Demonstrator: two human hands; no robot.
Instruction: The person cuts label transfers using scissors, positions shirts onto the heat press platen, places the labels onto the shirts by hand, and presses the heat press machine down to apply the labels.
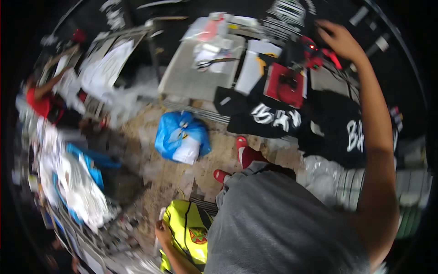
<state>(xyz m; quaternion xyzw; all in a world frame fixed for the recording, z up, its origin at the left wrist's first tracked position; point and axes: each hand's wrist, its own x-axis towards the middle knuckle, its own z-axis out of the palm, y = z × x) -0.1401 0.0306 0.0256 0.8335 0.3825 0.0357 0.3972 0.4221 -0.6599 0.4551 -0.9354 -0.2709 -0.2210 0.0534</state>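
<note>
My left hand (pixel 163 232) is low in the view, fingers curled at the edge of a bright yellow high-visibility vest (pixel 180 228) with dark stripes and a red-and-green emblem. The vest hangs beside my grey shirt. My right arm stretches far forward, and my right hand (pixel 341 41) is over the far right of the bench with its fingers extended, slightly blurred. Just left of and below it stands a red device (pixel 313 52) with small glowing lights. Black garments with white lettering (pixel 276 116) lie on the bench, near a red square item (pixel 285 84).
A grey board (pixel 196 75) bears scissors (pixel 216 61) and plastic packets. A blue plastic bag (pixel 171 134) with white contents sits on the floor. White cloth piles (pixel 80 182) line the left. Another person in red (pixel 41 100) works at the far left. Clear-wrapped bundles (pixel 321 173) are at right.
</note>
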